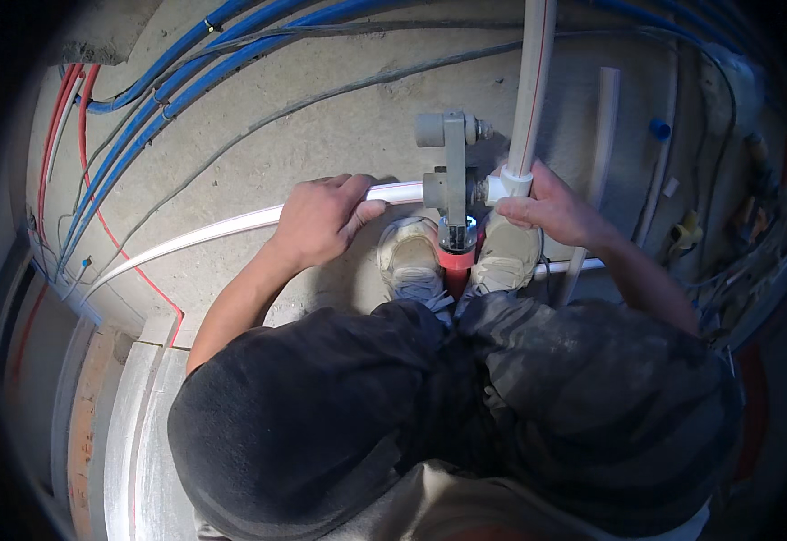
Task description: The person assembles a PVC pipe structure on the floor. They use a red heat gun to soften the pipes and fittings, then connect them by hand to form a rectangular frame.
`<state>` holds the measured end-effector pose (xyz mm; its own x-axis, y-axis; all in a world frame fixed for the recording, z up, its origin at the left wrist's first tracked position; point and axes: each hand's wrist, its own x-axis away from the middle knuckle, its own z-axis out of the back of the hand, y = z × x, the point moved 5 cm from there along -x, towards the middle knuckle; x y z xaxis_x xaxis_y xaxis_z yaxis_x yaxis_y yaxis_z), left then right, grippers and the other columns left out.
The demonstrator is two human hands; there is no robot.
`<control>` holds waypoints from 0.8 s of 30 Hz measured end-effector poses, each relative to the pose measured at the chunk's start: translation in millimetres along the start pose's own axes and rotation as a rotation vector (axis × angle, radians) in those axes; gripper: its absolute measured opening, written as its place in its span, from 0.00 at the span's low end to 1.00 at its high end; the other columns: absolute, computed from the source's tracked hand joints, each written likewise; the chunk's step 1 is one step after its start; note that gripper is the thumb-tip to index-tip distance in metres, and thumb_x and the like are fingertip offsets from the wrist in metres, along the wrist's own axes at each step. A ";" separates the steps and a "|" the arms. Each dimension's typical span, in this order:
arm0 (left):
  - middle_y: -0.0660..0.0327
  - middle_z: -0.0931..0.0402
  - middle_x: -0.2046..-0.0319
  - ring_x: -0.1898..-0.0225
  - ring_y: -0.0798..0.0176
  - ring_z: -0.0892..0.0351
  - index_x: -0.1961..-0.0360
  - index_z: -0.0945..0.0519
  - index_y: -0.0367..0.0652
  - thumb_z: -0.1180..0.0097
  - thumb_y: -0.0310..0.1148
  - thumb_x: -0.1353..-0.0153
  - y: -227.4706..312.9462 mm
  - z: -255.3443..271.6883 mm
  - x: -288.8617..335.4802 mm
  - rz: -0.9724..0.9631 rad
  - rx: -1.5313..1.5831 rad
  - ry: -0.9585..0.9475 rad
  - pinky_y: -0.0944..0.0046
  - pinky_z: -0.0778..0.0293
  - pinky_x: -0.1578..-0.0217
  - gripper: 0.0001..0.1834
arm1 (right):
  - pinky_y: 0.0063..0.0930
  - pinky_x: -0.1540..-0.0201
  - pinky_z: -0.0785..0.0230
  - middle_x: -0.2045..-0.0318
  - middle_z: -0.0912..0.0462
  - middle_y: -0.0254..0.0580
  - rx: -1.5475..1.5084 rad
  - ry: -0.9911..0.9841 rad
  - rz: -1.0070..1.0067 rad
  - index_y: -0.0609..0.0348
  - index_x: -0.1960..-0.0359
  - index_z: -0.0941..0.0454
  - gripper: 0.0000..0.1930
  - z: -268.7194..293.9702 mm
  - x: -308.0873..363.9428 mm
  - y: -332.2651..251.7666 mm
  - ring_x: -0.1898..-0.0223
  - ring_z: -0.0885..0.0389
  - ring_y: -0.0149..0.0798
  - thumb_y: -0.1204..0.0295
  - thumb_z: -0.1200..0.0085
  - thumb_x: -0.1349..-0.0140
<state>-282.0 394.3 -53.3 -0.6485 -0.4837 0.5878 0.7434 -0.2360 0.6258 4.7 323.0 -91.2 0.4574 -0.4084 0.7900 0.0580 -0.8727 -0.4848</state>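
Note:
My left hand [326,219] is closed around a white plastic pipe [204,232] with a thin red stripe, close to its right end. That end meets the left side of a pipe fusion welder [455,171], which stands between my shoes on its red handle [456,259]. On the other side, my right hand [551,209] grips a white tee fitting [517,184], whose side opening is against the welder's right die. A second striped white pipe [532,86] runs from the tee toward the far edge. Part of my right fingers is hidden behind the tee.
Blue pipes [199,68] and a dark cable [321,95] cross the concrete floor [321,135] at the far side. Red tubes [59,135] lie at left. Another white pipe [606,126] and a blue cap [659,129] are at right. My shoes [411,257] flank the welder.

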 end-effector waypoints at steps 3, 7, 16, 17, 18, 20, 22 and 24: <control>0.50 0.23 0.72 0.67 0.40 0.21 0.61 0.23 0.42 0.46 0.52 0.31 0.5 4.6 0.7 -0.006 0.061 0.027 0.46 0.29 0.68 0.21 | 0.22 0.68 0.35 0.67 0.26 0.31 -0.062 -0.002 -0.006 0.63 0.48 0.33 0.19 -1.9 1.1 1.4 0.70 0.29 0.23 0.69 0.38 0.33; 0.51 0.18 0.67 0.63 0.40 0.18 0.56 0.20 0.44 0.48 0.51 0.30 1.1 6.0 0.7 0.032 0.064 -0.061 0.46 0.25 0.65 0.20 | 0.23 0.68 0.35 0.67 0.27 0.33 -0.124 -0.040 -0.031 0.64 0.45 0.35 0.23 -2.4 1.5 0.2 0.70 0.30 0.24 0.68 0.38 0.33; 0.50 0.18 0.68 0.64 0.40 0.18 0.57 0.20 0.42 0.45 0.48 0.32 7.2 10.2 1.8 -0.014 0.079 -0.030 0.45 0.25 0.66 0.19 | 0.26 0.63 0.30 0.60 0.24 0.39 -0.054 0.002 -0.067 0.64 0.43 0.35 0.25 -2.7 3.0 -3.3 0.63 0.25 0.27 0.68 0.36 0.34; 0.49 0.19 0.69 0.66 0.39 0.19 0.58 0.20 0.41 0.45 0.49 0.32 7.6 10.5 2.8 -0.017 0.083 -0.014 0.45 0.26 0.67 0.19 | 0.26 0.62 0.29 0.59 0.24 0.39 -0.039 -0.006 -0.071 0.64 0.43 0.35 0.25 -3.0 2.5 -3.7 0.63 0.24 0.28 0.68 0.36 0.35; 0.49 0.20 0.71 0.67 0.38 0.20 0.60 0.21 0.41 0.44 0.49 0.32 7.8 11.0 4.0 -0.021 0.086 0.000 0.46 0.27 0.68 0.19 | 0.26 0.62 0.29 0.59 0.23 0.39 -0.031 -0.006 -0.085 0.64 0.43 0.35 0.25 -2.8 1.7 -3.6 0.63 0.24 0.28 0.69 0.36 0.35; 0.50 0.19 0.69 0.66 0.39 0.18 0.61 0.21 0.41 0.45 0.47 0.32 7.5 9.0 5.7 -0.010 0.063 -0.029 0.44 0.25 0.67 0.18 | 0.26 0.61 0.29 0.59 0.23 0.39 -0.006 -0.030 -0.045 0.63 0.43 0.34 0.24 -3.7 0.0 -6.4 0.63 0.23 0.28 0.69 0.36 0.35; 0.50 0.19 0.69 0.66 0.40 0.18 0.61 0.21 0.41 0.45 0.47 0.32 8.2 8.7 6.2 -0.016 0.054 -0.030 0.44 0.25 0.68 0.18 | 0.25 0.61 0.28 0.59 0.24 0.39 -0.008 -0.043 -0.026 0.62 0.43 0.34 0.24 -4.5 -1.7 -7.4 0.63 0.23 0.28 0.69 0.36 0.36; 0.50 0.18 0.68 0.66 0.40 0.18 0.60 0.21 0.41 0.44 0.46 0.33 9.1 9.0 5.9 -0.016 0.058 -0.019 0.45 0.25 0.68 0.17 | 0.25 0.61 0.28 0.59 0.24 0.38 -0.036 -0.053 -0.026 0.61 0.43 0.34 0.25 -5.6 -2.8 -7.1 0.62 0.23 0.27 0.69 0.36 0.36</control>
<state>-280.5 396.8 -39.5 -0.6634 -0.4642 0.5869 0.7227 -0.1940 0.6634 -2.0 328.9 -87.9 0.5029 -0.3715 0.7804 0.0392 -0.8922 -0.4499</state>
